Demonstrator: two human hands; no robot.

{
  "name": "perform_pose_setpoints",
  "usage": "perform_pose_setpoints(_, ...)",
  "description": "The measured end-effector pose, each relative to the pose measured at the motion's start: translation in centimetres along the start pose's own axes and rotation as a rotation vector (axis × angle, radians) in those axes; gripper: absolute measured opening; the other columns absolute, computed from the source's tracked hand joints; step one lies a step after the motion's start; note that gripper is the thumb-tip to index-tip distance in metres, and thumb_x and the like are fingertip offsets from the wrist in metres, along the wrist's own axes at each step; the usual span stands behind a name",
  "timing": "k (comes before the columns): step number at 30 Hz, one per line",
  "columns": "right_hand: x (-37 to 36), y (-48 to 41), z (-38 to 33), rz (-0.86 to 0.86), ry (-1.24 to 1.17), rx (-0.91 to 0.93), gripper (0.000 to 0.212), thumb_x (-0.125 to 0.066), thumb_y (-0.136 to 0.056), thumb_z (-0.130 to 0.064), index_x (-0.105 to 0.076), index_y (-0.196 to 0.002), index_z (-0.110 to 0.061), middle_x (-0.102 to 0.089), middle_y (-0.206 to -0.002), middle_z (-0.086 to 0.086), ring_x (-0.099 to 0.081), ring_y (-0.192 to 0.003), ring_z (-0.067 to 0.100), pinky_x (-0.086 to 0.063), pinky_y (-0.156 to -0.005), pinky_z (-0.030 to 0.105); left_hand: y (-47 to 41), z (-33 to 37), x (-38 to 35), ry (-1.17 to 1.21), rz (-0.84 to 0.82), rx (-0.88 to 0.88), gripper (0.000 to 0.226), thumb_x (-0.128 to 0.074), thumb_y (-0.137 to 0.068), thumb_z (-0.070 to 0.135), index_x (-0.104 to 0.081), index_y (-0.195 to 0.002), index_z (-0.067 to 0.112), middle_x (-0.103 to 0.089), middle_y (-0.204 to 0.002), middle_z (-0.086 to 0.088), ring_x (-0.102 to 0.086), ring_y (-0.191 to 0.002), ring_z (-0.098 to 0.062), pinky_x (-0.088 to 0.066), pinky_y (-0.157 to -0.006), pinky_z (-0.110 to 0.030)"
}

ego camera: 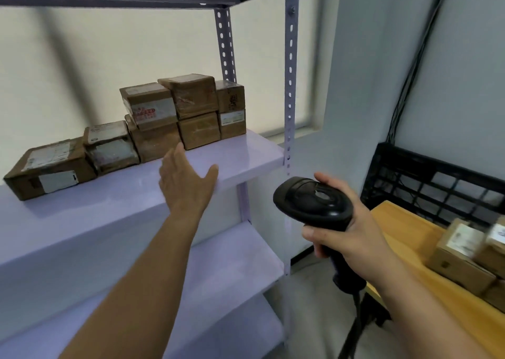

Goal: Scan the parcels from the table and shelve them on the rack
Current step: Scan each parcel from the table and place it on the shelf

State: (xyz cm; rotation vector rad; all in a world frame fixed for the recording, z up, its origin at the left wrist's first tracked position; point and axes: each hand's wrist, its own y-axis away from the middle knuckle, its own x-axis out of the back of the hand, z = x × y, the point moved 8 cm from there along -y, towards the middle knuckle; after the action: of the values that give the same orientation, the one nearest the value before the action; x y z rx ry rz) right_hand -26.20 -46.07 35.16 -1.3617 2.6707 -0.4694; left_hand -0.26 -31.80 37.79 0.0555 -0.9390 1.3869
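Looks to me like this job is somewhere past halfway, though that's a guess from one view. The rack (246,151) has a decent row of shelved parcels (153,118) on its middle shelf, roughly nine by my count. There's a low flat one at the left end, then the stacks go two high towards the right upright. They're brown cardboard with labels and tape, pushed to the back of the shelf, with bare shelf in front of them.

The left hand (185,183) is empty, fingers straight and thumb spread. It hovers over the front of that shelf, just short of the nearest stack, and I can't tell if the fingertips touch a box. The right hand (352,235) is wrapped around the handle of a black barcode scanner (311,197), with the cord hanging down below it.

What's left is a small cluster of unshelved parcels (459,260) on the wooden counter (404,227) at the right edge. I can make out at least two or three, but they're blurry and cut off by the frame, so there could be more. Those presumably need scanning and carrying over.

As for containers, a black plastic crate (437,183) stands behind the counter against the wall, and I can't see anything in it from here. What shows of the lower shelves (232,254) is bare.
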Motion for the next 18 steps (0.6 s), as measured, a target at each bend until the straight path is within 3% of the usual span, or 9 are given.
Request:
perform_pose_setpoints(4, 2.8, 3.5, -0.3, 0.029, -0.002, -0.028, 0.081, -0.083, -0.062, -0.005, -0.051, -0.128, -0.04, -0.069, -0.097, 0.001, -0.06, -0.053, 0.025, -0.052, -0.048, 0.032, 7.1, 3.9, -3.6, 0.061, -0.153, -0.101, 0.073, -0.067, -0.089, 0.037, -0.032, -0.148, 0.013, -0.039, -0.149, -0.01, -0.034, -0.135, -0.027, -0.028, -0.111, -0.042)
perform_pose_setpoints(7, 5.1, 6.3, -0.2, 0.057, 0.015, -0.051, 0.082, -0.078, -0.07, 0.01, -0.049, -0.13, -0.038, -0.068, -0.097, 0.003, -0.059, -0.052, 0.019, -0.051, -0.046, 0.03, 12.1, 6.1, -6.0, 0.088, -0.236, -0.109, 0.07, -0.068, -0.088, 0.038, -0.037, -0.146, 0.014, -0.041, -0.148, -0.007, -0.037, -0.134, -0.026, -0.029, -0.111, -0.039)
perform_pose_setpoints(11, 8.7, 10.3, -0.3, 0.089, 0.048, -0.073, 0.084, -0.078, -0.071, 0.012, -0.047, -0.134, -0.035, -0.065, -0.11, -0.001, -0.061, -0.057, 0.015, -0.053, -0.047, 0.031, 18.0, 8.9, -9.3, 0.101, -0.353, -0.142, 0.068, -0.068, -0.087, 0.039, -0.039, -0.144, 0.015, -0.044, -0.144, -0.008, -0.038, -0.132, -0.027, -0.032, -0.11, -0.041)
perform_pose_setpoints(14, 11.9, 13.1, -0.4, 0.134, 0.075, -0.071, 0.087, -0.083, -0.069, 0.004, -0.045, -0.138, -0.033, -0.064, -0.116, 0.002, -0.065, -0.064, 0.01, -0.053, -0.051, 0.028, 21.9, 11.5, -11.3, 0.117, -0.421, -0.194, 0.066, -0.067, -0.088, 0.041, -0.041, -0.144, 0.017, -0.045, -0.144, -0.007, -0.037, -0.133, -0.026, -0.03, -0.109, -0.04)
perform_pose_setpoints(18, 16.1, 16.5, -0.5, 0.19, 0.105, -0.08, 0.09, -0.089, -0.061, -0.022, -0.045, -0.137, -0.044, -0.064, -0.119, 0.002, -0.067, -0.067, 0.009, -0.053, -0.054, 0.03, 26.1, 15.1, -14.0, 0.112, -0.509, -0.25, 0.068, -0.064, -0.089, 0.046, -0.037, -0.145, 0.02, -0.041, -0.147, -0.003, -0.035, -0.136, -0.023, -0.028, -0.111, -0.038)
